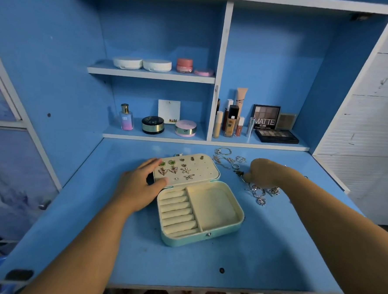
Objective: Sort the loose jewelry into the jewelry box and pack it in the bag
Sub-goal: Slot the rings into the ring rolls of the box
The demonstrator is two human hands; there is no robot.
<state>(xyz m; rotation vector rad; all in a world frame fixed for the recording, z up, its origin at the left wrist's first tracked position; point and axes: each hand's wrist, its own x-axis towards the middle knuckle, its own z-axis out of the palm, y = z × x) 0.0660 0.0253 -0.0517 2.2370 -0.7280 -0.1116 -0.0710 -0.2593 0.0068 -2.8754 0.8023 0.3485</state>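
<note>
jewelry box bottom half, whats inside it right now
Only cream ring rolls on its left side and a bare open compartment; no jewelry shows. Nothing covers it.

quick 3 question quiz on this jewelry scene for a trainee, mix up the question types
1. True or false: the box has its lid shut.
2. Which hand touches the lid? A left, B right, C neither.
3. Fill in: the loose jewelry lies on the box's ___ side.

Key
1. False, the lid is open.
2. A, the left hand.
3. Right.
</note>
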